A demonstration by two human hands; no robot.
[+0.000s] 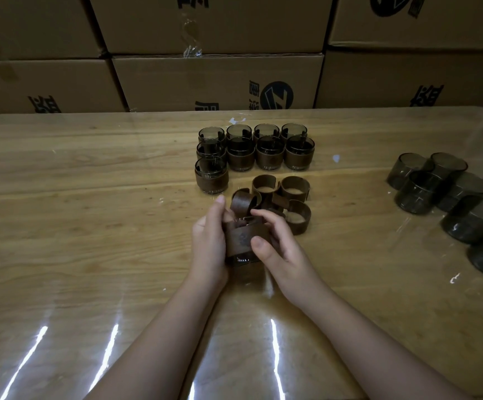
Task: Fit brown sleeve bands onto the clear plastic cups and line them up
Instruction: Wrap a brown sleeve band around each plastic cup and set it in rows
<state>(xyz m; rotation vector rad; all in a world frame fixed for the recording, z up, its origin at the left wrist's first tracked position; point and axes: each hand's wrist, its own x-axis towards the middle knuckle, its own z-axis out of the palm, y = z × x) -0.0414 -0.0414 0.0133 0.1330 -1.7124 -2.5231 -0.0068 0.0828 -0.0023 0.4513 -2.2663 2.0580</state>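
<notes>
Cardboard boxes (217,79) wall off the whole top of the frame: six visible, stacked two high, black print on their faces.

Wooden tabletop (90,197) fills the rest, under a glossy clear sheet with glare streaks along the bottom edge.

Bare cups (419,194), smoky clear plastic, clustered at the right edge; at least six, the lowest cut off by the frame.

Banded cups (270,154) stand upper centre in touching rows: four at the back, four in the middle, one in front at the left. Nine in all.

Left hand (210,243) and right hand (277,249) meet at centre frame, both curled around one held cup (241,259). A brown band (244,236) wraps its wall; the right thumb presses on it.

Loose bands (293,189), at least four, lie bunched between the hands and the rows, the nearest partly hidden by fingertips.
</notes>
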